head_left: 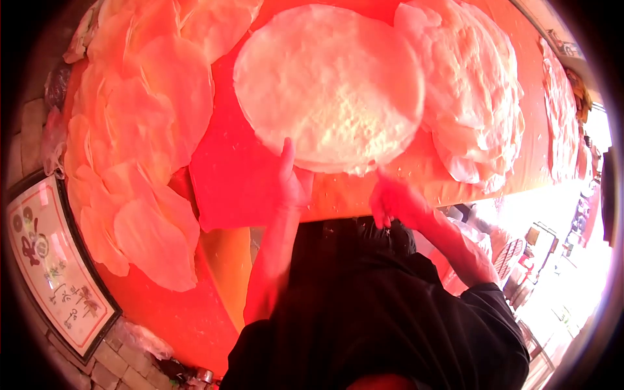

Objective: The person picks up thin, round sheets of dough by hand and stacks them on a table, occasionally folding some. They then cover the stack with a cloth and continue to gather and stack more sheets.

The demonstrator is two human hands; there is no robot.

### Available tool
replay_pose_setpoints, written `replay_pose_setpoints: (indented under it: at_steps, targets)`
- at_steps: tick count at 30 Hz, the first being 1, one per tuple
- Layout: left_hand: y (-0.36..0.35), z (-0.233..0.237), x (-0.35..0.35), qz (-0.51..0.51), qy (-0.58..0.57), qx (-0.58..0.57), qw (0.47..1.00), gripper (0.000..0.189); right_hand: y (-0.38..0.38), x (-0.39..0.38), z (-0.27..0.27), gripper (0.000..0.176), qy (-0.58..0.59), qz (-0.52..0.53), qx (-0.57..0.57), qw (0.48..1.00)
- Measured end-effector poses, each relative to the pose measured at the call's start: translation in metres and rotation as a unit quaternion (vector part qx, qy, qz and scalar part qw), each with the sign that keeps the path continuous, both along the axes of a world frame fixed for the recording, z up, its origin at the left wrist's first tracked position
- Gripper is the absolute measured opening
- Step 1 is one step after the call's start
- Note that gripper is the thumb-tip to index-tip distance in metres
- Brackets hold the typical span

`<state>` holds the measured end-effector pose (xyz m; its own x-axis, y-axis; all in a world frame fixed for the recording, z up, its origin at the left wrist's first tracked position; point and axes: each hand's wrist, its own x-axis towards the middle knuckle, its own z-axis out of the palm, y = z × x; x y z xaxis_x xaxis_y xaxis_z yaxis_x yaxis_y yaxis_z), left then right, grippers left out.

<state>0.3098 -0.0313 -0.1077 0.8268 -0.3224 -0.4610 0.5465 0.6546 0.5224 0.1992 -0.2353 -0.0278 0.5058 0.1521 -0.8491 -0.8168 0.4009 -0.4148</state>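
Observation:
A large round, thin flatbread-like sheet (325,84) lies on the red-covered table (227,175) in front of me, with a paler, crumbly-looking patch near its lower edge. At its lower left edge is my left hand (294,185), thumb raised over the rim and the other fingers partly hidden beneath the edge. My right hand (398,198) is at the lower right edge, its fingers curled together and one fingertip at the rim. Whether anything is between those fingers cannot be made out.
Overlapping thin sheets (136,130) cover the table's left side. Another heap (471,91) lies to the right, with more sheets (560,110) farther right. A framed sign (55,266) stands at the left. Plastic-wrapped items (468,237) are below the table's right edge.

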Motion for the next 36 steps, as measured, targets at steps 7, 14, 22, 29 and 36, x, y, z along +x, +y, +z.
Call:
replay_pose_setpoints:
  at_steps: [7,14,22,29,36]
  targets:
    - [-0.004,-0.001,0.005,-0.067,-0.077,-0.017,0.995,0.031,0.013,0.079,0.01,0.034,-0.42,0.115,-0.548,0.714]
    - [-0.012,0.001,0.008,-0.051,-0.04,0.075,0.995,0.037,0.034,0.12,-0.012,0.032,-0.427,0.08,-0.478,0.763]
    - [0.066,-0.055,0.015,-0.01,0.034,0.121,0.992,0.042,-0.135,0.153,0.056,0.03,-0.411,-0.138,-0.445,0.784]
    - [0.077,-0.035,0.001,-0.009,0.006,0.119,0.993,0.046,-0.35,0.094,0.039,0.034,-0.213,-0.14,-0.794,0.552]
    - [0.057,-0.002,0.006,-0.06,-0.056,0.0,0.997,0.051,-0.127,0.085,0.042,0.044,-0.424,0.022,-0.653,0.627]
